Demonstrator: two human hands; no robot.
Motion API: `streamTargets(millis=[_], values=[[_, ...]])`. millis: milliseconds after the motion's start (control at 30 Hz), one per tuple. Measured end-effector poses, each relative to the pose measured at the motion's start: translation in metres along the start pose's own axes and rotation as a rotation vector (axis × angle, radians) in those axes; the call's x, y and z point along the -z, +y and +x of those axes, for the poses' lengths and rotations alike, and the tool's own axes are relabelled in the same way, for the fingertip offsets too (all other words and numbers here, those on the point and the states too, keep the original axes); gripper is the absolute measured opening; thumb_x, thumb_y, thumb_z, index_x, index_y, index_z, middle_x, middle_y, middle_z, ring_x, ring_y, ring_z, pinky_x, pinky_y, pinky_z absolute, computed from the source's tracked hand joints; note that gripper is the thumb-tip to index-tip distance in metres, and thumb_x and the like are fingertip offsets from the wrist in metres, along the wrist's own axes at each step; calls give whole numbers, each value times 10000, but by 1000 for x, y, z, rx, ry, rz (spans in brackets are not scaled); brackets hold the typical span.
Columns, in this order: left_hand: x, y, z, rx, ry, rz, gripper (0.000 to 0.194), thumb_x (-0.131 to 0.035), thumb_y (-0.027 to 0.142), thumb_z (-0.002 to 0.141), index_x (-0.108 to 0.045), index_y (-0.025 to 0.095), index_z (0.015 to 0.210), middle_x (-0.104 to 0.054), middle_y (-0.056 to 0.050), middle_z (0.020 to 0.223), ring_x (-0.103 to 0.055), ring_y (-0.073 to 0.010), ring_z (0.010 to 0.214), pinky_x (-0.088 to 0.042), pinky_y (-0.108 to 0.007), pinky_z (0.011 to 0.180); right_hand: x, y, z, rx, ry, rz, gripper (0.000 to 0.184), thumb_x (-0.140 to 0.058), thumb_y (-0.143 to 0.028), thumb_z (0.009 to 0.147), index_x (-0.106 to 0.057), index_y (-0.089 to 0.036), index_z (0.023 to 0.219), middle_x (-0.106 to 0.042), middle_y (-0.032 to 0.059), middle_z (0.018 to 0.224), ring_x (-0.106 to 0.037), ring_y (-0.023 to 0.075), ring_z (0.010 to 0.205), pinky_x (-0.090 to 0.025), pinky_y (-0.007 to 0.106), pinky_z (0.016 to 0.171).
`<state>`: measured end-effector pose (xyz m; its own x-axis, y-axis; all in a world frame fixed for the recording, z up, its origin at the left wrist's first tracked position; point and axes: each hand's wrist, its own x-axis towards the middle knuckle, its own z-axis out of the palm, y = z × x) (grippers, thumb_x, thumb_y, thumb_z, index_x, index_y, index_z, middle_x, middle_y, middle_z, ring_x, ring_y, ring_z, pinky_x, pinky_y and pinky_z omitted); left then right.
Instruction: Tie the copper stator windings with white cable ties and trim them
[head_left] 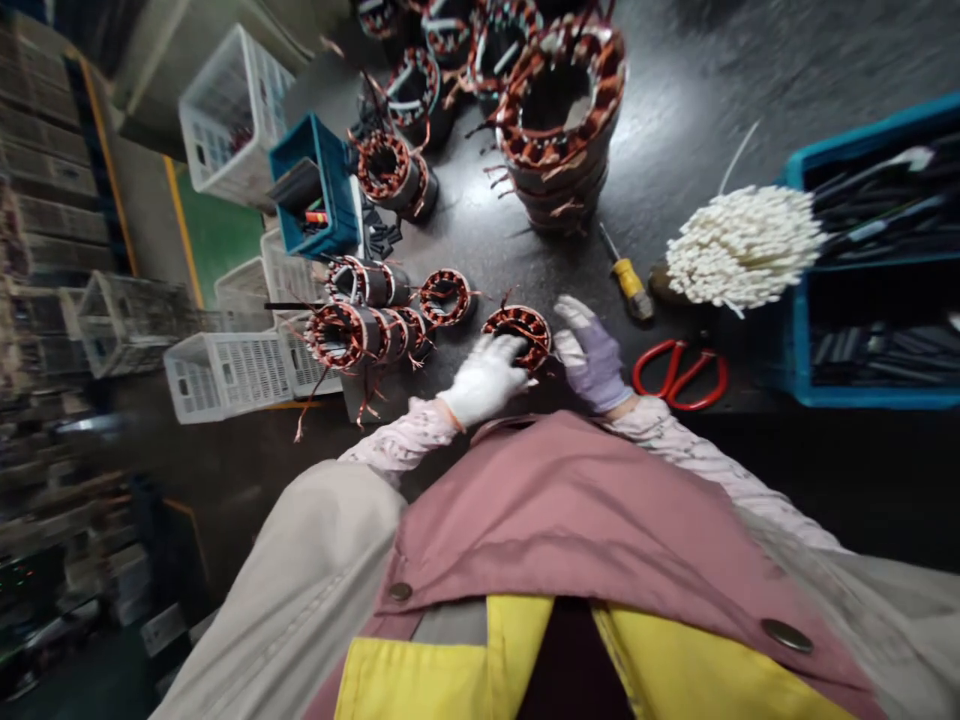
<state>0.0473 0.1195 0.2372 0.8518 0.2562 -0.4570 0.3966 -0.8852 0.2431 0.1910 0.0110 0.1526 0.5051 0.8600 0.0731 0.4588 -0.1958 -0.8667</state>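
My left hand [484, 378], in a white glove, lies over the near edge of a copper-wound motor stator [519, 333] and its fingers wrap onto the windings. My right hand [592, 355], in a purple glove, is just right of that stator with its fingers apart, and it holds nothing. Left of them stand a small stator [444, 297] and a row of taped stators [349, 335]. A tall stack of stators [559, 125] rises farther up the dark workbench [495, 235]. A yellow-handled screwdriver [628, 285] and red scissors [679, 375] lie nearest my right hand.
A bundle of white cable ties [742, 248] rests against a blue crate [862, 270] at right. More stators and a small blue bin [315, 185] stand at the far left of the bench. White plastic baskets [225, 375] sit beyond the bench edge.
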Motion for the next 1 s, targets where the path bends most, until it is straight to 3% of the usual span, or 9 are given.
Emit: streamTargets(millis=[67, 200, 267, 367, 500, 600, 700, 833, 1000], values=[[-17, 3, 12, -96, -61, 89, 275, -569, 301, 922, -725, 131, 1071, -622, -165, 1300, -545, -306, 1260, -358, -486, 1138, -24, -21, 26, -99, -128, -52, 446, -303, -361, 995, -636, -185, 1234, -627, 131, 1315, -573, 231, 1247, -456, 419, 1085], [-30, -6, 30, -297, -127, 31, 320, -511, 312, 957, -694, 178, 1183, -637, -131, 1288, -595, -243, 1159, -456, -353, 987, -53, -55, 71, -153, -374, -161, 255, -576, -335, 871, -728, -148, 956, -718, 172, 1082, -621, 330, 1149, -436, 542, 1042], [-24, -15, 30, -315, -115, 18, 289, -530, 351, 949, -732, 210, 1101, -673, -122, 1170, -631, -237, 1022, -479, -335, 850, -41, -57, 76, -181, -343, -84, 270, -518, -317, 902, -725, -161, 976, -724, 141, 1092, -631, 284, 1144, -457, 484, 1038], [-4, -29, 18, -312, -7, -47, 360, -512, 476, 947, -740, 240, 1095, -652, -110, 984, -615, -219, 834, -441, -318, 709, 1, -43, 60, -188, -83, 74, 414, -339, -353, 983, -703, -182, 1077, -704, 97, 1184, -633, 195, 1140, -486, 376, 1028], [23, -50, -4, -110, 242, -191, 514, -402, 582, 961, -744, 218, 1082, -579, -93, 911, -565, -173, 770, -403, -286, 690, 35, -21, 27, -199, 168, 108, 366, -441, -399, 939, -714, -165, 1004, -728, 115, 1092, -664, 210, 1040, -518, 408, 982], [32, -69, -5, 174, 285, -65, 518, -401, 600, 950, -740, 232, 1083, -578, -114, 963, -570, -214, 826, -403, -327, 733, 28, -9, 12, -185, 33, -53, 312, -477, -350, 901, -718, -172, 990, -723, 115, 1075, -661, 233, 1038, -502, 438, 1006], [28, -88, 12, 417, 193, 50, 437, -451, 548, 951, -722, 248, 1118, -584, -127, 1071, -583, -253, 914, -417, -368, 802, 7, -4, 11, -165, -163, -279, 306, -512, -327, 879, -724, -170, 1034, -676, 130, 1198, -617, 274, 1115, -478, 464, 1021], [11, -105, 32, 545, 103, 49, 370, -512, 499, 941, -713, 247, 1121, -590, -130, 1143, -595, -272, 967, -441, -398, 847, -25, -7, 27, -94, -287, -455, 330, -567, -333, 862, -718, -156, 1095, -621, 153, 1297, -547, 326, 1183, -433, 508, 1020], [-1, -92, 15, 564, 430, -117, 322, -505, 427, 966, -694, 188, 1068, -618, -124, 1181, -588, -233, 1021, -450, -357, 916, -56, -4, 45, 54, -395, -436, 274, -527, -262, 884, -740, -148, 1012, -657, 139, 1250, -538, 319, 1191, -396, 508, 1030]])
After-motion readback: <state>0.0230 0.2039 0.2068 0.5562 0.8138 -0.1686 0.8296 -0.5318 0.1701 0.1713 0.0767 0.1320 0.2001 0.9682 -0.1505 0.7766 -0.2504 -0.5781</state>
